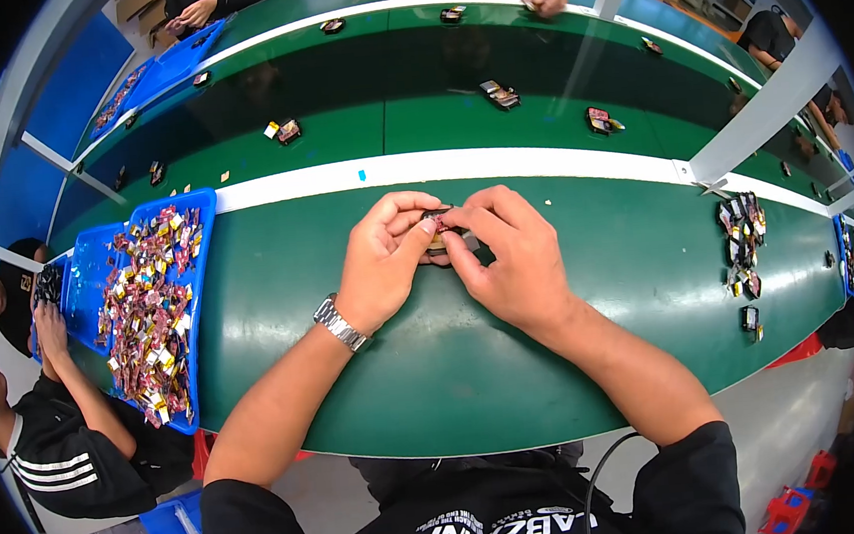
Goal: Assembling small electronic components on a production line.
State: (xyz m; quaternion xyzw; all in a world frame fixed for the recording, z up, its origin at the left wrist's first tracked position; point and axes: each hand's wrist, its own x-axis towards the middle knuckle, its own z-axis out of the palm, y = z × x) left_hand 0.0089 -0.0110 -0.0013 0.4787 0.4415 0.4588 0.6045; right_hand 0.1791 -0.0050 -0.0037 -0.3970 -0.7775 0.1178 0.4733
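Observation:
Both of my hands meet over the green work surface [290, 308] near its middle. My left hand [381, 261], with a metal watch on its wrist, and my right hand [511, 255] pinch a small dark part with a reddish piece [439, 224] between their fingertips. Most of the part is hidden by my fingers. It sits just in front of the white stripe [539, 166] that runs across the table.
A blue tray [200, 245] heaped with several small colourful parts lies at the left, with a second blue tray [81, 269] beside it. Loose parts lie on the moving green belt [415, 117] behind and in a pile [743, 242] at right. Other people sit left and across.

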